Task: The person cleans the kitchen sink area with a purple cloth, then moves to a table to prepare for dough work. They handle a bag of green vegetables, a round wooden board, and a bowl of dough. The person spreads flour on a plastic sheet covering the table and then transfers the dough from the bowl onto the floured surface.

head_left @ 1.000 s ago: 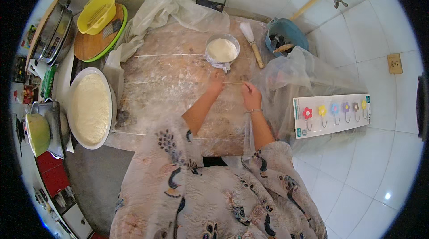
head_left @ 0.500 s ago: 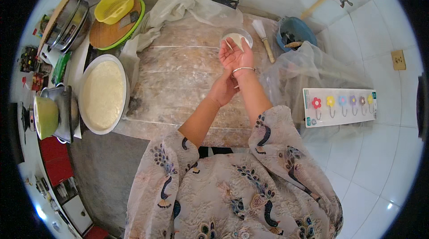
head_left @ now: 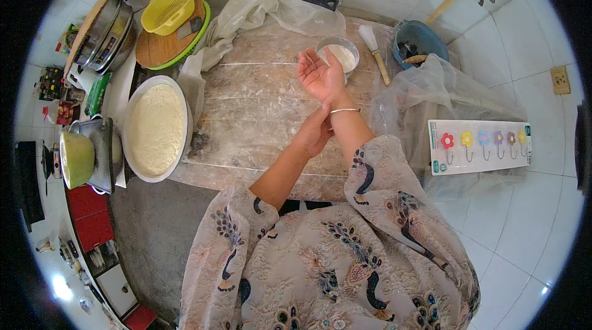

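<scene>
Lowered now, left hand point(head_left: 316, 134) clasps raised right hand's point(head_left: 320, 74) wrist, palm open.

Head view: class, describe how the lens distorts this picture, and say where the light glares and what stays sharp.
Head view: the floured board's straight edges and wall tiles bow toward a black circular rim; glare whitens the tiles at lower right; the right hand and left hand look sharp.

You get bright, even daylight; soft shadows under hands point(head_left: 320, 102) on worktop point(head_left: 246, 114). Glare on tiles lower left. Fisheye bends edges; corners black.
</scene>
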{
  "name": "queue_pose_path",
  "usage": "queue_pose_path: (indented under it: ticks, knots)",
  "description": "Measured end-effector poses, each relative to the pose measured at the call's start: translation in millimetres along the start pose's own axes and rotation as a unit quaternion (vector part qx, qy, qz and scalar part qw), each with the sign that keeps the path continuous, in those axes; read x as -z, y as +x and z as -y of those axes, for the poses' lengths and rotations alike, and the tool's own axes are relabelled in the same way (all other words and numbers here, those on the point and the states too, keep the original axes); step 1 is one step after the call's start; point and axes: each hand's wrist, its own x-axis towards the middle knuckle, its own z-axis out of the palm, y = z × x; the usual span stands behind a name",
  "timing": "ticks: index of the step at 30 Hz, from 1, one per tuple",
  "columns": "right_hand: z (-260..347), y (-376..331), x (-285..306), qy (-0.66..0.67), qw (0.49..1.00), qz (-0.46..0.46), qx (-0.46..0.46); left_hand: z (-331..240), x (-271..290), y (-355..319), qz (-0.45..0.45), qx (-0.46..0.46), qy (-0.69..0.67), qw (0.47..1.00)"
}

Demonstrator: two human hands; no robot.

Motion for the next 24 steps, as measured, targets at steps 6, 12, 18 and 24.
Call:
queue_pose_path:
  ticks: [6,12,18,24]
  knots:
    - [4.6,11.3,9.1,-0.003,0.999,-0.032,0.01,13.2,10.9,4.5,-0.033,-0.009,0.062,0.997]
    - [-1.3,23.1,-2.7,0.002,0.999,-0.052,0.007,-6.1,15.0,-8.2,-0.07,-0.019,0.096,0.993]
    - [-19.1,34.0,-4.3,0.012,0.998,-0.054,0.003,-23.7,8.5,-24.1,-0.143,0.02,0.12,0.982]
    - [-45.5,53.1,-3.0,-0.301,0.936,-0.033,0.18,-18.8,17.5,-35.2,-0.155,-0.004,0.054,0.987]
